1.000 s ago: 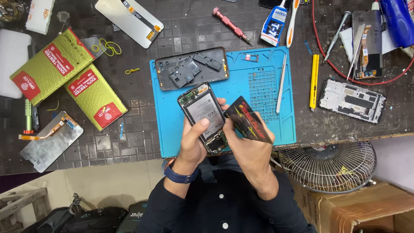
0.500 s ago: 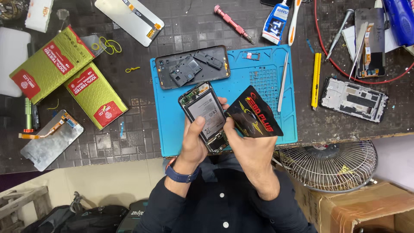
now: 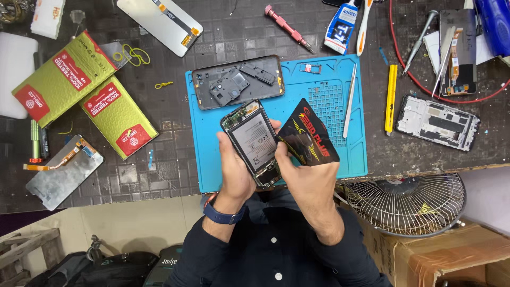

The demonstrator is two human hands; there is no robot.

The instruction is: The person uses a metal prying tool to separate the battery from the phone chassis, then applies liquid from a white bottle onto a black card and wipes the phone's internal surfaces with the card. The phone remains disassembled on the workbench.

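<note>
Back cover [image 3: 237,81] already off on the blue mat [image 3: 329,154], left hand [image 3: 234,170] gripping the opened phone [image 3: 254,142] above it, right hand [image 3: 305,183] pinching a black card [image 3: 309,139] against its edge, battery looks still in.

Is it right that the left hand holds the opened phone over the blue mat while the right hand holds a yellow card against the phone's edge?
Not quite: the card is black with red and yellow print, not yellow, as the head view shows. The rest stands: the left hand holds the opened phone over the blue mat, and the right hand holds the card at the phone's edge.
</note>
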